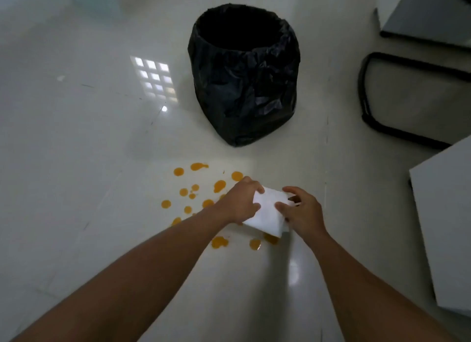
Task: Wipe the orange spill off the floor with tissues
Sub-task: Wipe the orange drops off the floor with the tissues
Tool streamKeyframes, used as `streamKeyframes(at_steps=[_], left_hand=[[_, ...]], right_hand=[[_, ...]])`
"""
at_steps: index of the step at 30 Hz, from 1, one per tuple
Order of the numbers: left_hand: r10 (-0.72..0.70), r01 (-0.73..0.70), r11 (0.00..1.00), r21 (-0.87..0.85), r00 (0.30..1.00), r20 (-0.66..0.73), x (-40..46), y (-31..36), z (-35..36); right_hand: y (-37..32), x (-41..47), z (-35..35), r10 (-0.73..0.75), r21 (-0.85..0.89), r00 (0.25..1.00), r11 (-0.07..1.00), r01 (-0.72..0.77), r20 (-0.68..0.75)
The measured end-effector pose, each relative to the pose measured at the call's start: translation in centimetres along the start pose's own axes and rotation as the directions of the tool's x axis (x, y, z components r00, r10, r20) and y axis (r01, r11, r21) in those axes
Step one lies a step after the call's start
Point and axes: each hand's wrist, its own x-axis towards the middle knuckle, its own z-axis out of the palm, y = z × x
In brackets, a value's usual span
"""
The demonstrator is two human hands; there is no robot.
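An orange spill lies in several round drops across the pale tiled floor, from left of centre to below my hands. A folded white tissue is held over the right part of the spill. My left hand grips its left edge and my right hand grips its right edge. Both forearms reach in from the bottom of the view. Some drops are hidden under my hands and the tissue.
A bin lined with a black bag stands on the floor just beyond the spill. A black chair base and grey furniture are at the right. A window's light reflects on the floor at the left.
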Motion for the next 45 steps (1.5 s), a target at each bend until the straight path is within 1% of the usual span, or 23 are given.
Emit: streamKeyframes(at_steps=[3, 4, 6, 7, 11, 14, 17, 18, 19, 20, 21, 22, 23, 24, 26, 28, 33, 37, 38, 41, 43, 45], left_hand=[[0.026, -0.035, 0.984, 0.173, 0.998, 0.053, 1.8, -1.1, 1.0], [0.028, -0.038, 0.980, 0.196, 0.998, 0.054, 1.9, -1.1, 0.9], [0.006, -0.012, 0.981, 0.193, 0.999, 0.031, 1.5, -0.6, 0.9], [-0.005, 0.003, 0.981, 0.193, 1.000, 0.011, 1.2, -0.3, 1.1], [0.016, -0.009, 0.973, 0.230, 0.999, -0.030, 0.3, 0.0, 3.2], [0.057, -0.049, 0.957, 0.285, 0.998, -0.018, 0.2, -0.3, 4.5], [0.033, -0.027, 0.923, 0.383, 0.999, -0.010, 0.0, -0.6, 5.1], [0.024, -0.004, 0.909, 0.417, 0.999, -0.042, -0.3, -0.7, 5.1], [0.029, 0.011, 0.892, 0.452, 0.996, -0.082, -0.6, -0.9, 5.0], [0.057, 0.007, 0.877, 0.481, 0.991, -0.118, -0.8, -1.1, 5.3], [0.095, -0.010, 0.859, 0.511, 0.985, -0.141, -1.0, -1.4, 5.5], [0.139, -0.048, 0.838, 0.544, 0.982, -0.128, -1.3, -2.0, 6.0], [0.180, -0.101, 0.808, 0.580, 0.980, -0.080, -1.5, -2.6, 6.5], [0.212, -0.160, 0.773, 0.614, 0.977, -0.012, -1.7, -3.2, 7.0], [0.213, -0.233, 0.724, 0.649, 0.971, 0.111, -1.8, -4.1, 7.6], [0.184, -0.240, 0.717, 0.654, 0.971, 0.154, -1.7, -4.3, 7.8], [0.151, -0.245, 0.700, 0.671, 0.969, 0.197, -1.4, -4.6, 8.0], [0.178, -0.286, 0.670, 0.685, 0.958, 0.226, -0.9, -5.1, 7.4], [0.187, -0.297, 0.661, 0.689, 0.955, 0.232, -0.8, -5.2, 7.0], [0.178, -0.298, 0.648, 0.700, 0.954, 0.241, -0.4, -5.2, 5.8], [0.154, -0.279, 0.675, 0.683, 0.958, 0.240, -0.2, -4.9, 5.0], [0.136, -0.274, 0.699, 0.660, 0.958, 0.253, -0.2, -4.7, 4.0]], right_hand=[[1.8, 1.0, 1.2, -0.051, -0.024, 0.998, 0.998, 0.050, -0.028], [1.8, 0.9, 1.6, -0.042, -0.022, 0.998, 0.999, 0.041, -0.043], [1.2, 0.5, 2.0, -0.040, -0.032, 0.995, 0.999, 0.037, -0.088], [0.8, 0.3, 1.9, -0.064, -0.060, 0.994, 0.996, 0.059, -0.089], [0.6, 1.5, 1.4, -0.158, -0.217, 0.987, 0.965, 0.145, -0.043], [2.0, 2.3, 1.1, -0.198, -0.300, 0.980, 0.937, 0.179, -0.034], [3.4, 1.7, 1.1, -0.228, -0.369, 0.974, 0.906, 0.209, -0.006], [4.0, 1.2, 1.3, -0.272, -0.440, 0.962, 0.862, 0.251, 0.014], [4.7, 0.8, 1.5, -0.330, -0.531, 0.942, 0.789, 0.310, 0.059], [5.6, 0.4, 1.6, -0.377, -0.591, 0.918, 0.715, 0.374, 0.124], [6.3, 0.2, 1.9, -0.405, -0.607, 0.892, 0.663, 0.438, 0.201], [7.2, 0.1, 2.1, -0.403, -0.612, 0.872, 0.624, 0.485, 0.280], [8.1, 0.1, 2.3, -0.384, -0.622, 0.857, 0.591, 0.513, 0.342], [8.9, 0.2, 2.4, -0.360, -0.642, 0.849, 0.556, 0.528, 0.386], [9.8, 0.2, 2.5, -0.314, -0.685, 0.847, 0.498, 0.532, 0.430], [10.1, 0.0, 2.5, -0.308, -0.689, 0.847, 0.493, 0.531, 0.432], [10.4, -1.0, 3.6, -0.361, -0.654, 0.833, 0.517, 0.552, 0.419], [9.8, -1.0, 4.4, -0.310, -0.610, 0.865, 0.616, 0.499, 0.394], [9.4, -0.8, 4.5, -0.305, -0.610, 0.871, 0.624, 0.488, 0.385], [8.9, -0.4, 5.0, -0.306, -0.651, 0.876, 0.587, 0.481, 0.371], [8.9, -0.6, 5.7, -0.292, -0.679, 0.882, 0.563, 0.471, 0.370], [8.7, -1.0, 6.4, -0.281, -0.681, 0.889, 0.572, 0.457, 0.361]])
